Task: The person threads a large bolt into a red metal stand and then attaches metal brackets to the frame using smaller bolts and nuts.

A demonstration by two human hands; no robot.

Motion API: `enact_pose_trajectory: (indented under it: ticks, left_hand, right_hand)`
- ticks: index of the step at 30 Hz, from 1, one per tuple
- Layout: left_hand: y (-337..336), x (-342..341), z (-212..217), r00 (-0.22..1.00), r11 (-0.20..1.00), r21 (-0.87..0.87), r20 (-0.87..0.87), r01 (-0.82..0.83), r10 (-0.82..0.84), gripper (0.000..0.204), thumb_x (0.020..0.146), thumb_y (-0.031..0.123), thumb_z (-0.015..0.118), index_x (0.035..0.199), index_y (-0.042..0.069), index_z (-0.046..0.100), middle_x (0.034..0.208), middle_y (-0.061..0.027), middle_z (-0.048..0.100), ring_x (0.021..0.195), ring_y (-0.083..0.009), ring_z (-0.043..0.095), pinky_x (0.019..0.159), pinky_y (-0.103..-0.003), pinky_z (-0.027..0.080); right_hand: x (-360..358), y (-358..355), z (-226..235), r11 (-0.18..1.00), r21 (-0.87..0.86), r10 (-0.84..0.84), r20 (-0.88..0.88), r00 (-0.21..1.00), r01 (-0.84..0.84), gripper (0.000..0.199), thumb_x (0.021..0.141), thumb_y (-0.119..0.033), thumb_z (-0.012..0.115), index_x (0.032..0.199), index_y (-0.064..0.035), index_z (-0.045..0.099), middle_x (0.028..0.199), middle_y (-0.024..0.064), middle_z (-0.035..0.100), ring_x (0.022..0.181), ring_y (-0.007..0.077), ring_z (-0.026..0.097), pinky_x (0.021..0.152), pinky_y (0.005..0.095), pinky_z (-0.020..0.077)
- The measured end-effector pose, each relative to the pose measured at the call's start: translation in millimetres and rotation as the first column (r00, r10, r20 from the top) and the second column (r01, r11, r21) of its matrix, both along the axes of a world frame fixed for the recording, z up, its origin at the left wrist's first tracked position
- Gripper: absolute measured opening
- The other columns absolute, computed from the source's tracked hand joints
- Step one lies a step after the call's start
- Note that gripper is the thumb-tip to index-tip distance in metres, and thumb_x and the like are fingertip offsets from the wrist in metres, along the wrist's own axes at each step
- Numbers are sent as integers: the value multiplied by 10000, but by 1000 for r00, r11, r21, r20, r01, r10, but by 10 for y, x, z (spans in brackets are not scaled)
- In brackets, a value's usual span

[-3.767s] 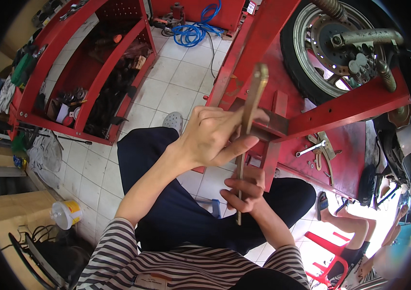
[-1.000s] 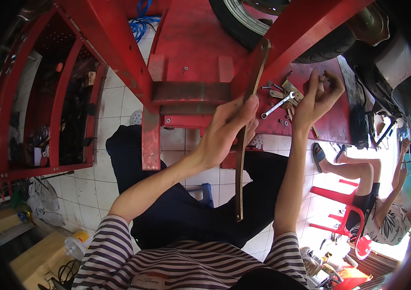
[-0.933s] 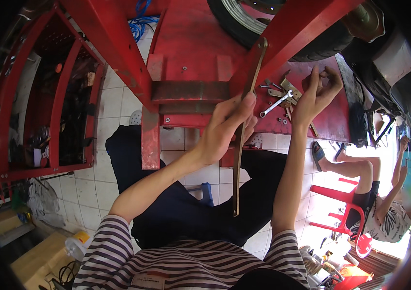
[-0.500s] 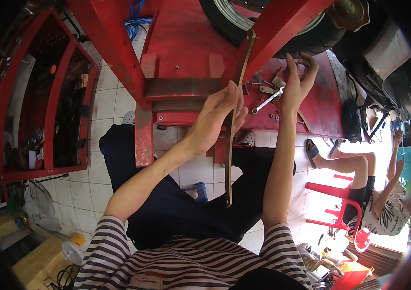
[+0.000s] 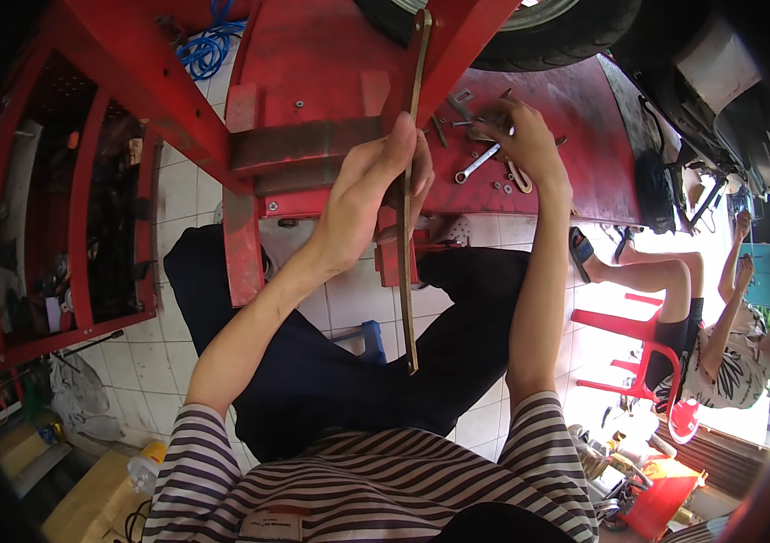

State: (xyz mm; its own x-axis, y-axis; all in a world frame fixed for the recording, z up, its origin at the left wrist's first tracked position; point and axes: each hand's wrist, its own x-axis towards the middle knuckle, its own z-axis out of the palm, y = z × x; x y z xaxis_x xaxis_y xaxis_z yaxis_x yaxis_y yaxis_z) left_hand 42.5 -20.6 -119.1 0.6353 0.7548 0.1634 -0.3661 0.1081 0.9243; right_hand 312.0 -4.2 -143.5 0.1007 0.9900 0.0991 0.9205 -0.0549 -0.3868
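My left hand (image 5: 362,195) is closed around a long flat metal bar (image 5: 407,271). The bar stands nearly lengthwise in view, its holed upper end beside a red steel beam and its lower end over my lap. On the red platform (image 5: 312,77), my right hand (image 5: 530,145) reaches down with bent fingers among loose metal parts. Its fingertips are partly hidden, and whatever they pinch is unclear. A combination wrench (image 5: 477,165) lies by those fingers. Bolts (image 5: 440,131) and several nuts (image 5: 498,186) are scattered close by.
A tyre (image 5: 566,41) stands at the far edge of the platform. A red beam frame (image 5: 163,86) rises on the left, near a blue hose (image 5: 204,56) and a red shelf rack (image 5: 90,199). Another person sits at right on a red chair (image 5: 625,330). A blue stool (image 5: 371,342) shows below.
My right hand has gone from raised with spread fingers down to the loose parts. My left hand still grips the bar. The whole view has shifted slightly.
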Motion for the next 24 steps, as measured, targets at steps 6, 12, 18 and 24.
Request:
enact_pose_trajectory:
  ticks: [6,12,18,24]
  left_hand:
    - [10,-7,-43,1000,1000,-18,20,9,-9,570,1038,542,226,724,98,397,487,-37,442,402,-102,466,355,-223,291]
    - [20,-20,-27,999,998,-46,32,33,-32,561,1035,546,239,736,100,401,491,-42,452,406,-102,463,353,-221,286]
    - [15,-36,-12,998,998,-25,45,54,-53,564,1035,546,242,733,99,404,493,-44,455,405,-104,456,371,-221,296]
    - [12,-46,27,997,998,-17,40,66,-66,564,1043,527,227,726,94,403,491,-43,451,406,-115,455,432,-231,350]
  right_hand:
    - [-187,128,-125,995,82,35,199,979,-52,263,789,-273,728,966,-79,709,969,142,690,923,335,656,820,442,511]
    - [-258,261,-314,996,85,-33,256,966,11,197,765,-188,713,890,-42,671,943,157,663,932,360,645,828,471,511]
    - [-397,269,-255,979,203,-27,264,964,-28,141,838,-114,659,927,-6,667,994,176,654,921,373,645,822,460,508]
    - [-691,116,332,936,347,244,-767,594,64,167,994,-126,537,1109,-7,558,992,110,636,840,181,611,749,290,480]
